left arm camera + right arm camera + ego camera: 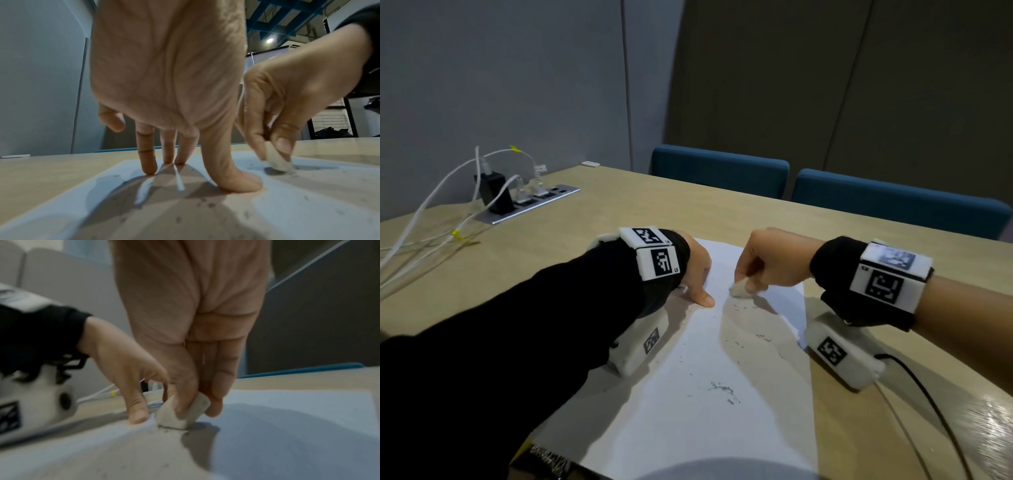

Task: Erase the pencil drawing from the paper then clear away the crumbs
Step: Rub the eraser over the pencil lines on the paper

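**Eraser pressed to the paper, left hand steadying the sheet**

Nearest the viewer, at 6 o'clock in the head view, lies the lower part of the white paper (698, 428) on the wooden table (842, 445). A loose cluster of dark eraser crumbs (722, 390) sits on it, with finer specks scattered further up the sheet toward 12 o'clock.

Past the middle of the sheet, at about 9 o'clock from the eraser, the left hand (697, 270) presses down with straight, spread fingers (147, 162) and the thumb flat on the paper; it grasps nothing.

Just beside that thumb, at about 3 o'clock from it, the right hand (770, 260) pinches a small white eraser (739, 288) between thumb and fingertips (218, 404), its underside touching the paper. The wrist views show its worn, greyed corner on the sheet with dark smudges right beside it. No clear pencil line can be made out.

Further off, toward 10 o'clock, white cables (431, 219) run to a power strip (534, 204) set in the tabletop. At 12 to 2 o'clock, beyond the far table edge, stand two blue chairs (722, 168).
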`<state>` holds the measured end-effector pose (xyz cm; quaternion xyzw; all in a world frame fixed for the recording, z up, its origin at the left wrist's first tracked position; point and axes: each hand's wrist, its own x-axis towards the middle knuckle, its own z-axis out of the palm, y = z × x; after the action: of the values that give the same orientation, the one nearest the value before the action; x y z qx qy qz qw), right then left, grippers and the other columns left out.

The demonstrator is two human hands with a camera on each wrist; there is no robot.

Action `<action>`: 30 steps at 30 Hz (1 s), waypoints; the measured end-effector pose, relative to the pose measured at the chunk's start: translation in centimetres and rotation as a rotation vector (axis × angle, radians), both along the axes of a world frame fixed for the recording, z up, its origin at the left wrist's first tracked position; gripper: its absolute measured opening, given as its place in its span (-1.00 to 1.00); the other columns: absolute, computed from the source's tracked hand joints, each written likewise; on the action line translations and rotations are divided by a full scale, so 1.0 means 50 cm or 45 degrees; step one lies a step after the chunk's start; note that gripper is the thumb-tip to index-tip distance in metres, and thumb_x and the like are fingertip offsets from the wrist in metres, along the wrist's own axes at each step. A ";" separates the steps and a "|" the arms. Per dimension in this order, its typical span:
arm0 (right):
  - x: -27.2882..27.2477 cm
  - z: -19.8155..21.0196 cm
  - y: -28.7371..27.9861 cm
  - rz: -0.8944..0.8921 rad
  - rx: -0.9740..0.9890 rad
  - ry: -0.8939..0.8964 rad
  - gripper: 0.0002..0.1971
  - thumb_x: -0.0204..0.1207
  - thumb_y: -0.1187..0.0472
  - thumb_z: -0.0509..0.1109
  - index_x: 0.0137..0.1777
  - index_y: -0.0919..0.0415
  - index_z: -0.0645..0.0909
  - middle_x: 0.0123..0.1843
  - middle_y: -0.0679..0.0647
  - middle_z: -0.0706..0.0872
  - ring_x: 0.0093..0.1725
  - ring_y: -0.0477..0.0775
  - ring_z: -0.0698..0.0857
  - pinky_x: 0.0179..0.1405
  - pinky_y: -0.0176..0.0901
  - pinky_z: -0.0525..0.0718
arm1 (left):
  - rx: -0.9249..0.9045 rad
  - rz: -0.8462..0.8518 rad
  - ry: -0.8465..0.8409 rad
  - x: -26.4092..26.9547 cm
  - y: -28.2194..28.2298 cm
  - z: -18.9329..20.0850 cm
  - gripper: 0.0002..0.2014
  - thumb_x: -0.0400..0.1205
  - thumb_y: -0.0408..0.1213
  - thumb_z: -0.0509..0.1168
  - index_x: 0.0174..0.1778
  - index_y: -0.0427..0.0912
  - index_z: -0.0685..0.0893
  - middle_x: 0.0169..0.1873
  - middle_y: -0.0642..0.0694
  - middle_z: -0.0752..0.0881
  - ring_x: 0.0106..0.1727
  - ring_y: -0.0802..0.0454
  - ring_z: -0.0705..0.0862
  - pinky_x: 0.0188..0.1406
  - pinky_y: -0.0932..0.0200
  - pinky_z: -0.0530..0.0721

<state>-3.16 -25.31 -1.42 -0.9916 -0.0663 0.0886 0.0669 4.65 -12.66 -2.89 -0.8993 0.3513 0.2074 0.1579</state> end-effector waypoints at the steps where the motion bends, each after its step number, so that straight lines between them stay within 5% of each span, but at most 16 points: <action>1: 0.005 0.003 -0.003 -0.043 0.007 -0.087 -0.82 0.50 0.19 0.44 0.02 0.22 0.78 -0.15 0.04 0.80 -0.18 -0.02 0.68 0.04 -0.14 0.69 | -0.002 0.003 0.003 -0.001 0.001 0.001 -0.56 0.55 0.20 0.30 0.01 -0.15 0.55 0.08 -0.08 0.56 -0.10 -0.02 0.48 -0.46 0.22 0.34; 7: 0.035 -0.004 0.018 -0.128 -0.091 -0.090 -0.80 0.44 0.31 0.46 0.06 0.23 0.76 -0.12 0.07 0.78 -0.15 0.02 0.66 -0.08 -0.21 0.64 | 0.007 0.028 -0.025 -0.025 0.001 0.014 -0.46 0.54 0.17 0.32 0.22 -0.22 0.60 0.02 -0.03 0.64 -0.35 0.08 0.53 -0.49 0.24 0.33; 13: -0.035 0.006 0.014 0.001 -0.007 0.158 -0.82 0.45 0.32 0.46 0.03 0.16 0.77 -0.36 -0.07 0.71 -0.30 -0.07 0.64 -0.04 -0.22 0.66 | 0.019 0.062 -0.037 -0.032 0.004 0.015 -0.45 0.55 0.20 0.29 0.20 -0.22 0.59 0.12 -0.09 0.64 -0.09 -0.03 0.52 -0.40 0.24 0.38; 17: -0.056 0.004 -0.003 -0.080 0.020 -0.014 -0.87 0.45 0.29 0.46 -0.04 0.17 0.77 -0.28 0.03 0.77 -0.37 -0.14 0.60 -0.19 -0.31 0.61 | -0.108 0.090 -0.037 -0.043 0.020 0.026 -0.42 0.57 0.18 0.28 0.36 -0.17 0.47 0.39 -0.09 0.53 0.24 -0.03 0.53 0.07 0.13 0.51; 20: -0.062 -0.005 0.004 -0.092 -0.047 0.009 -0.87 0.44 0.31 0.46 -0.03 0.21 0.77 -0.27 0.04 0.76 -0.35 -0.11 0.60 -0.19 -0.29 0.62 | -0.115 0.074 -0.089 -0.074 0.032 0.047 -0.19 0.55 0.23 0.25 0.65 -0.04 0.14 0.63 0.02 0.19 0.62 -0.02 0.22 0.53 0.04 0.21; 25: -0.069 -0.005 0.017 -0.074 -0.099 -0.039 -0.85 0.43 0.34 0.45 -0.02 0.23 0.76 -0.23 0.05 0.78 -0.29 -0.06 0.62 -0.06 -0.18 0.69 | 0.036 -0.036 0.139 -0.109 0.054 0.047 -0.23 0.49 0.18 0.37 0.56 -0.09 0.34 0.56 -0.02 0.36 0.52 -0.07 0.37 0.50 -0.01 0.34; 30: -0.106 -0.001 0.031 -0.002 -0.023 0.102 -0.87 0.42 0.29 0.50 -0.05 0.16 0.77 -0.37 -0.10 0.71 -0.32 -0.09 0.65 -0.06 -0.20 0.70 | -0.029 -0.069 0.037 -0.120 0.071 0.009 -0.14 0.44 0.12 0.46 0.57 -0.18 0.27 0.57 0.01 0.28 0.52 -0.07 0.37 0.48 -0.08 0.39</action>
<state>-8.48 -23.78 -1.46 -0.9879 -0.0619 0.1286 0.0604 -1.37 -9.12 -2.41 -0.8880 0.3802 0.2122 0.1481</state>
